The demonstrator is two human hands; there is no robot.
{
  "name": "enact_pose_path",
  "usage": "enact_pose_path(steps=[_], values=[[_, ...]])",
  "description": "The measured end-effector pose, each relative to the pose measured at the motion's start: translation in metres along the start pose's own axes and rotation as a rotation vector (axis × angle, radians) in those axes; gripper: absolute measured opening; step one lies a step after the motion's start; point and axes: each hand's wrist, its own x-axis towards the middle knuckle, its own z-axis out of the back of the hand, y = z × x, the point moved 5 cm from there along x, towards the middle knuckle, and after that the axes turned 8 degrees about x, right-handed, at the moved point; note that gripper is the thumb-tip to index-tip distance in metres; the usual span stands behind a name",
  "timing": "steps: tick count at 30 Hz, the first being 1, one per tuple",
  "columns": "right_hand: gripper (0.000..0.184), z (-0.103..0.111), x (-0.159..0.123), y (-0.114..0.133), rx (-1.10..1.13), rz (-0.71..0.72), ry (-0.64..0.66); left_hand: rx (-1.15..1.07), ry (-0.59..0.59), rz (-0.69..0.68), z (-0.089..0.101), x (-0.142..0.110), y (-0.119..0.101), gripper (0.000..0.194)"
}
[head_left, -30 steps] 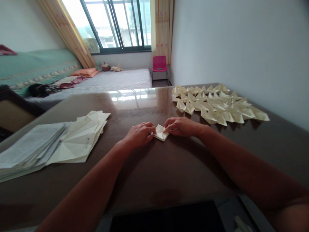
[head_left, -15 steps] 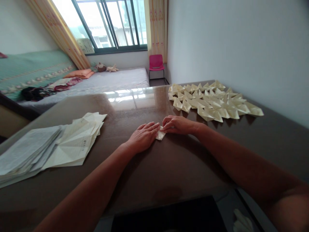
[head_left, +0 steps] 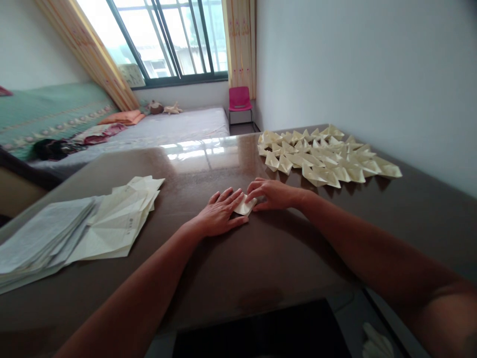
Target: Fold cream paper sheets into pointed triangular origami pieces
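A small cream folded paper [head_left: 245, 206] lies on the brown tabletop between my hands. My left hand [head_left: 220, 214] rests flat with its fingers spread, the fingertips over the paper's left side and the thumb near its front edge. From the other side my right hand [head_left: 274, 194] has its fingers bent, thumb and fingertips pinching the right edge of the paper. Part of the paper is hidden under the fingers. Beyond my right hand stand rows of several folded paper pieces [head_left: 324, 159] of the same cream colour.
At the left of the glossy table [head_left: 238, 263] lies a stack of papers [head_left: 44, 228], with creased cream sheets [head_left: 112, 219] on its right. A white wall [head_left: 357, 69] runs along the right side. Past the table are a bed [head_left: 194, 122] and a pink chair [head_left: 240, 99].
My left hand has spread its fingers, its thumb moving out toward the front. The paper shows more between the hands. My right hand's thumb and fingers have moved apart somewhat around its edge.
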Motion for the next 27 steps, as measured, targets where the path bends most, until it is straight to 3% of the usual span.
enact_pose_path(steps=[4, 10, 14, 16, 22, 27], values=[[0.023, 0.003, -0.002, 0.003, -0.037, 0.015, -0.041, -0.041, -0.03, -0.042, 0.004, 0.0, 0.002, 0.066], [0.02, 0.003, -0.002, 0.003, -0.06, 0.026, -0.023, -0.11, -0.193, -0.089, 0.026, 0.002, 0.004, 0.051], [0.019, 0.003, -0.003, 0.0, -0.019, 0.012, 0.015, -0.173, -0.174, -0.104, 0.032, 0.001, 0.001, 0.027], [0.018, 0.002, -0.004, -0.004, 0.018, -0.012, 0.026, -0.177, -0.158, -0.091, 0.031, 0.0, 0.0, 0.023], [0.022, -0.004, -0.002, -0.018, 0.186, -0.111, -0.009, -0.187, -0.149, 0.073, 0.03, 0.002, 0.004, 0.027], [0.026, -0.013, 0.002, -0.024, 0.174, -0.279, -0.092, -0.264, -0.174, 0.289, 0.024, 0.006, 0.013, 0.027]])
